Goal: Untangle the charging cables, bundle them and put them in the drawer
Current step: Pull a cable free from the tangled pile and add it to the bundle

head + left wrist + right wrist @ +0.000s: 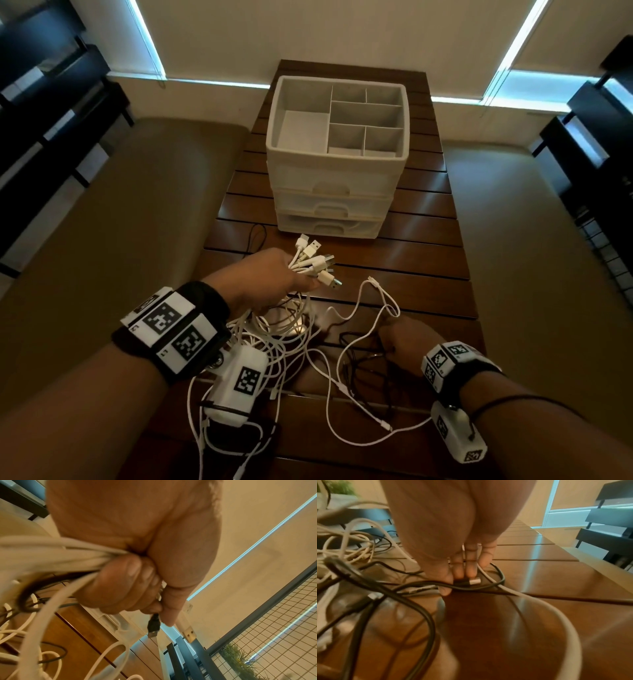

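On slatted table [428,240], at 12 o'clock: drawer unit [335,192], drawers closed. Left hand [270,277] clenches white cables [301,270], plugs fanning toward 1 o'clock. Right hand [399,337], at 4 o'clock, pinches black plug [462,582] amid loose tangle.

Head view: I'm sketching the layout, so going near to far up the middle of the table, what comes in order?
Loose tangle of cables → left hand gripping a bunch of white USB plugs → closed drawer unit → its open divided top tray → window blinds.
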Demonstrator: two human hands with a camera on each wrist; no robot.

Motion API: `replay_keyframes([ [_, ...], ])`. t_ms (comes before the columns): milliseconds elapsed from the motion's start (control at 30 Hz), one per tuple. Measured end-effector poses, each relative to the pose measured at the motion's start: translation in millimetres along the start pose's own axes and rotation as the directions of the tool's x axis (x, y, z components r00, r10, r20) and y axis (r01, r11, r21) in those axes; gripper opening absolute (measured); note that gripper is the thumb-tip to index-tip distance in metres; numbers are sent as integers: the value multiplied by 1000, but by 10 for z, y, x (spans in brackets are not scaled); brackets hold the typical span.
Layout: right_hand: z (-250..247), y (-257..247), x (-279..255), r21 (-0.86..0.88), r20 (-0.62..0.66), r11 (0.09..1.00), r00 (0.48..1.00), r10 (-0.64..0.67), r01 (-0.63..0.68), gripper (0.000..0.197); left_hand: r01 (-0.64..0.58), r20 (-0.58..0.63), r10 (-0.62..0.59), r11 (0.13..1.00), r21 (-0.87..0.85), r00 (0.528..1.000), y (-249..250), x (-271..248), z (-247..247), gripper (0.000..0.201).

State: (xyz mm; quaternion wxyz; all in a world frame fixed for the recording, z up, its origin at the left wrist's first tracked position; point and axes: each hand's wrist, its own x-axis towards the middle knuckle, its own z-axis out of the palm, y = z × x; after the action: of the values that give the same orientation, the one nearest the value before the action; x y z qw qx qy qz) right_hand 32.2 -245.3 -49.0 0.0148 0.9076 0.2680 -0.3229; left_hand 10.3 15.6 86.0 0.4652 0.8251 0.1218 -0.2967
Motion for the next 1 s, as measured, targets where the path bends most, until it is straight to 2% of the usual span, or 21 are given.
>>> replay_keyframes([
  [100,-115,-11,-46,125,-97,991,995,-35,47,6,-38,-28,38,999,-6,999,15,30,-2,30],
  [200,-413,-62,-86,370,-176,927,984,1,65,8,-113,-32,113,994,6,993,56,36,-1,27],
  [267,-674,-123,-146,560,-233,821,972,21,116,5,-161,-23,160,987,-22,987,80,39,23,27],
  [333,-931,-196,-234,686,-204,709,978,-32,166,6,-187,-7,187,977,-101,982,96,56,52,27],
  [400,-1131,-282,-304,747,-157,631,978,-135,207,9,-222,-22,221,967,-129,975,110,74,73,28],
  [467,-1258,-375,-357,791,-171,561,969,-179,243,11,-260,-44,257,952,-160,965,125,92,91,23],
  [567,-1340,-507,-383,872,-222,403,958,-184,279,12,-247,-36,248,919,-308,968,130,86,121,13],
  [700,-1361,-583,-351,937,-274,190,953,-126,295,23,-233,-43,234,902,-362,971,84,86,147,19],
  [767,-1359,-620,-339,936,-301,160,949,-89,312,23,-226,-28,235,888,-401,972,77,73,162,23],
  [900,-1345,-692,-345,896,-407,191,913,-12,402,24,-201,18,233,873,-444,972,67,50,153,30],
  [933,-1340,-706,-347,880,-439,211,898,21,425,25,-188,39,230,872,-451,972,60,50,137,32],
  [1000,-1326,-732,-340,836,-504,307,857,103,455,29,-156,75,214,872,-465,974,45,51,118,34],
])
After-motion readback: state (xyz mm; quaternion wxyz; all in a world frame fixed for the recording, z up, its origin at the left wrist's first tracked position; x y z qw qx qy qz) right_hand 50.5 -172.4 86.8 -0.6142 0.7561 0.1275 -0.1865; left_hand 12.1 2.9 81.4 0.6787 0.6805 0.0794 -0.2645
